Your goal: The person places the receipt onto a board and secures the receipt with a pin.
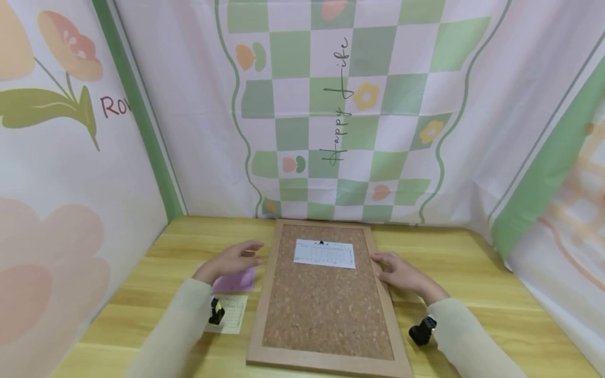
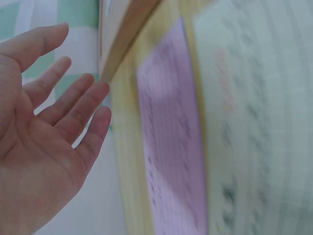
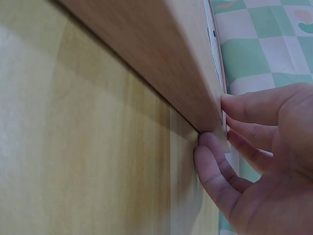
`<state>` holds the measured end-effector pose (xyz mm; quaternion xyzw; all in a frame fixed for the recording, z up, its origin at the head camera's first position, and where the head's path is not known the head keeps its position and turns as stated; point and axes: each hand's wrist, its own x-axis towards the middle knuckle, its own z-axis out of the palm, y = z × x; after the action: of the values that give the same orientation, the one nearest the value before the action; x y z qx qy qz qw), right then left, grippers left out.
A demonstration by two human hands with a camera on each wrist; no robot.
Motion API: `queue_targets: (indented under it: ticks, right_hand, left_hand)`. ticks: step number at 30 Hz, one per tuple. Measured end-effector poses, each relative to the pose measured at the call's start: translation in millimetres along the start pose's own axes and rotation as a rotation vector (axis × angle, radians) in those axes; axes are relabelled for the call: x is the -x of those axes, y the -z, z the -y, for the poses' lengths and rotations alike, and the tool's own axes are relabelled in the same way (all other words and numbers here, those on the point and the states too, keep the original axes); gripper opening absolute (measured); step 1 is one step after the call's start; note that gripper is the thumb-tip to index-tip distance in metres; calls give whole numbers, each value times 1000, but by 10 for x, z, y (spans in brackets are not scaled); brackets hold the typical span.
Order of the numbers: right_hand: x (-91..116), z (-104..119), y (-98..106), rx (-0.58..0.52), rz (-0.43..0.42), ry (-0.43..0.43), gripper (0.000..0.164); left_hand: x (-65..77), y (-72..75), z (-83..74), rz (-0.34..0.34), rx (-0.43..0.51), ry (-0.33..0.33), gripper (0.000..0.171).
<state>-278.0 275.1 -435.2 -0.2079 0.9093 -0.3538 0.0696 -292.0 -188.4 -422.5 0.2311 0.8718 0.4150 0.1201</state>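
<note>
A cork board (image 1: 326, 310) with a light wooden frame lies flat on the wooden table. Near its far end a white printed sheet (image 1: 324, 254) hangs from a small black clip (image 1: 322, 242). My right hand (image 1: 399, 270) grips the board's right edge; in the right wrist view, fingertips (image 3: 208, 159) sit low against the frame (image 3: 161, 54) by the tabletop, others at its upper edge. To the left of the board, my left hand (image 1: 231, 261) hovers with fingers spread and nothing held. Beneath it are a purple note (image 1: 238, 282) and a pale yellow note (image 1: 233, 314), both with writing.
The wooden table (image 1: 454, 262) extends on both sides of the board. Behind it hangs a green and white checked curtain (image 1: 326, 126) with writing, close to the board's far edge. A flowered cloth (image 1: 52, 173) hangs at the left.
</note>
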Motion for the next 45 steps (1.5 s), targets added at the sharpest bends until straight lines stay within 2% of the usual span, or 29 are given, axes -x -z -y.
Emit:
queue_targets:
  ticks: [5,12,20,26,35,42,45]
  right_hand:
    - [8,-27,-11,-2,-8,11,51]
    - [25,-72,-7,27,-1,38,54]
    - [26,-41,-10,1,4,-2,53]
    - [14,-57,-7,-24,16,-25,54]
    - [-31,-190,-18,-54,10,-36,54]
    - [23,-40,-11,-13,10,-32,54]
    - [38,-11,-11,-27,7,-42,53]
  left_hand:
    - [180,84,133,-47,15,3,56]
    - [373,202,280,-124,6,75,57]
    - [594,345,380,-178,43,194,61]
    - [749,448,469,-194,-40,155,64]
    - [870,508,621,-212,-51,214,69]
    - [884,500,685,-194,-37,274,76]
    - [889,501,706,-191,-60,265,75]
